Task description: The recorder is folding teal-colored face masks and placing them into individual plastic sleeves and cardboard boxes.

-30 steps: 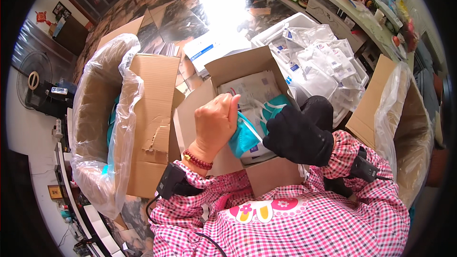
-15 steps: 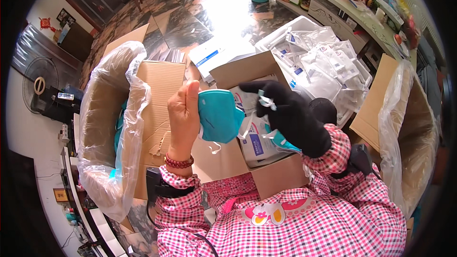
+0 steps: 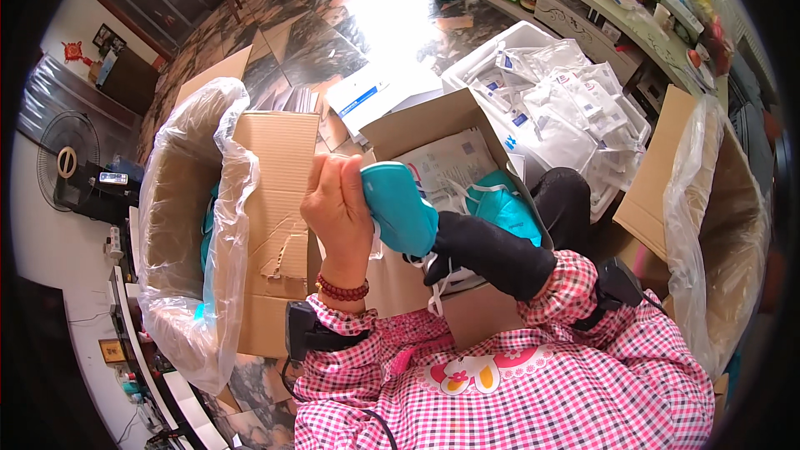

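Note:
In front of me my left hand (image 3: 339,210), bare with a beaded bracelet at the wrist, pinches the left edge of a teal cup-shaped face mask (image 3: 402,207). My right hand (image 3: 487,257), in a black glove, is closed at the mask's lower right edge; white elastic straps (image 3: 437,293) hang by its fingers. Its fingertips are partly hidden behind the mask. Below both hands stands an open cardboard box (image 3: 479,314). Inside it lie white printed packets (image 3: 450,165) and another teal mask (image 3: 508,210), which rests at the right side.
Plastic-lined cartons stand at left (image 3: 200,350) and right (image 3: 708,242); teal items show in the left one. Beyond the box are a white tub (image 3: 467,75) heaped with white packets (image 3: 575,108) and white flat boxes (image 3: 379,100). A cluttered shelf unit (image 3: 575,17) runs along the far right.
My left hand has moved slightly right and down, and the mask has turned more edge-on. My right hand has dropped and moved left to the mask's lower edge, uncovering the mask in the box.

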The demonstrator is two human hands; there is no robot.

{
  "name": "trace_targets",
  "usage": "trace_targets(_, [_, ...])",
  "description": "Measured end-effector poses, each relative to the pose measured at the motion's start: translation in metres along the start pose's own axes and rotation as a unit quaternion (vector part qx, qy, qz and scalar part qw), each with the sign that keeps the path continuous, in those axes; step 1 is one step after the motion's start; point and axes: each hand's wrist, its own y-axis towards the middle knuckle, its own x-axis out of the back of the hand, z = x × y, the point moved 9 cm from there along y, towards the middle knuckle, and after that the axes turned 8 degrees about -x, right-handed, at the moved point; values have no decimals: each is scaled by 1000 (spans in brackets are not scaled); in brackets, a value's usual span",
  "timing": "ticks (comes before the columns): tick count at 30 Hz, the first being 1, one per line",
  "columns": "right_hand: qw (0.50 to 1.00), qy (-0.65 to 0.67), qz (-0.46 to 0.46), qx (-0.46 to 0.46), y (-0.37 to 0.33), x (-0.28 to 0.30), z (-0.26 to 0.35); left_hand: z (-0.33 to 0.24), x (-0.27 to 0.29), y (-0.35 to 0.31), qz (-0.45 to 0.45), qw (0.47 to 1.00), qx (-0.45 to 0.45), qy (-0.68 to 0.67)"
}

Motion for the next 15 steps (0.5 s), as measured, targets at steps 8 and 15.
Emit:
trace_targets(8, [997,68,22,-37,1,-15,-2,25,-17,-21,26,982,107,-156])
trace_targets(15, [977,-160,-86,110,11,13,8,34,-40,-25,30,809,262,-526])
